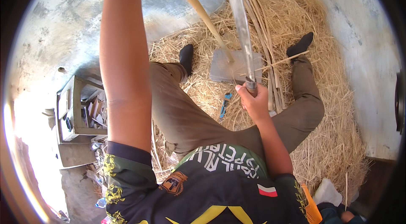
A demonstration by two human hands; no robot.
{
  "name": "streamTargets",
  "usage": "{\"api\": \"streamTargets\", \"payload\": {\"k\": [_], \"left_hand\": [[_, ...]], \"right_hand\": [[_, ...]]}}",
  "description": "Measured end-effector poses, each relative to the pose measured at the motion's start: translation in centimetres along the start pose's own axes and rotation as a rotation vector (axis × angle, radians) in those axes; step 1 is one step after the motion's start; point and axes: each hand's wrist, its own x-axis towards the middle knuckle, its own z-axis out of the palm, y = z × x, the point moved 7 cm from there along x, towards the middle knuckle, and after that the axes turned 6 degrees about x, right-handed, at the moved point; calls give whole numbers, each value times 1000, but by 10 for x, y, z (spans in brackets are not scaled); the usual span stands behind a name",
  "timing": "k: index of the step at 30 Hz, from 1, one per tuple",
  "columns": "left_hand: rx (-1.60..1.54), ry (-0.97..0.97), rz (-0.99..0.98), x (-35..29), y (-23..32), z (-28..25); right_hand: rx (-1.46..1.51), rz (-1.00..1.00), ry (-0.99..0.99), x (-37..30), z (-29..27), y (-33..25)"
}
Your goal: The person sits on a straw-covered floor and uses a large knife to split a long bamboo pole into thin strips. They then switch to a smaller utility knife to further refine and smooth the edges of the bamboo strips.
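My right hand (pixel 257 100) is wrapped round the handle of a machete, its long blade (pixel 241 19) pointing up and away from me. Off the top edge of the head view runs my raised left arm (pixel 125 63); the left hand itself is out of sight. A bamboo pole (pixel 198 9) leans to the right of that arm, its lower end resting on a flat grey block (pixel 220 66). Whether my left hand holds the pole's upper end cannot be seen. Between my spread legs lies a small blue tool (pixel 224 104), and a thin strip (pixel 284 60) crosses near the block.
Straw (pixel 334 109) covers the floor around my legs. Several long bamboo strips (pixel 267 40) lie right of the block. An open wooden cabinet (pixel 76 116) with scraps stands at left. Worn walls (pixel 359 25) rise on both sides. Part of another person (pixel 334 213) shows at lower right.
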Motion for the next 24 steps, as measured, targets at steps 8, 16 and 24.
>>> {"api": "streamTargets", "payload": {"k": [8, 16, 24], "left_hand": [[-94, 2, -46, -14, 8, 19], [-6, 81, 2, -34, 26, 32], [-268, -334, -114, -61, 50, 65]], "right_hand": [[-64, -25, 113, -18, 17, -73], [-209, 173, 99, -34, 4, -64], [-45, 316, -72, -42, 12, -76]]}}
